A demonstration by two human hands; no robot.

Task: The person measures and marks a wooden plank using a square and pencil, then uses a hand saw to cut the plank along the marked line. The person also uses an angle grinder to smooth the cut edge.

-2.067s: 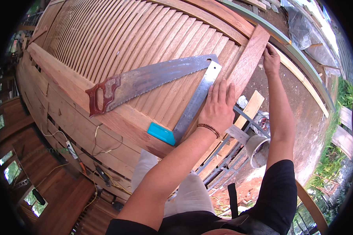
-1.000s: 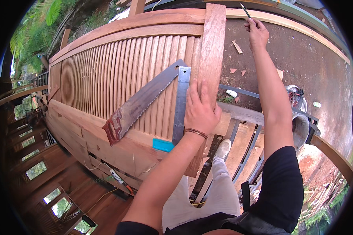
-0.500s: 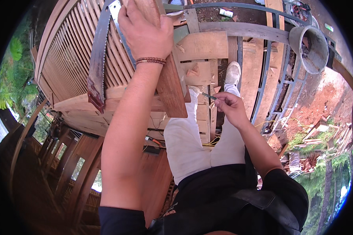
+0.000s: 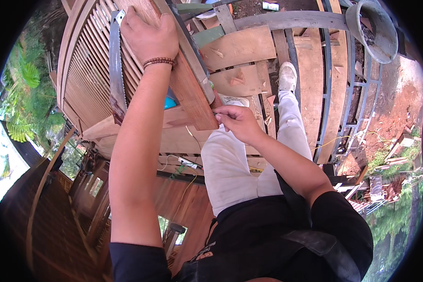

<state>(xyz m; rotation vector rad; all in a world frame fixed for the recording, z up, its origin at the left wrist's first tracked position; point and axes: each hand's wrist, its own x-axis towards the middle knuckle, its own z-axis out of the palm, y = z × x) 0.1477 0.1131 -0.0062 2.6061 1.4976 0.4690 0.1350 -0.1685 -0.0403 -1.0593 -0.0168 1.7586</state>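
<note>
Right fingers [image 4: 227, 110] pinch a dark pencil [image 4: 215, 113] — mostly hidden — by the plank [image 4: 195, 103]; left fingers [image 4: 130, 27] lie on it, grip unclear.

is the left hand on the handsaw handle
No, the left hand rests on the wooden board, away from the handsaw handle.

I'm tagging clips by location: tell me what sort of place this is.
Likely an outdoor carpentry site: a handsaw lies on a slatted wooden panel, with wood scraps and bare reddish soil nearby.
</note>
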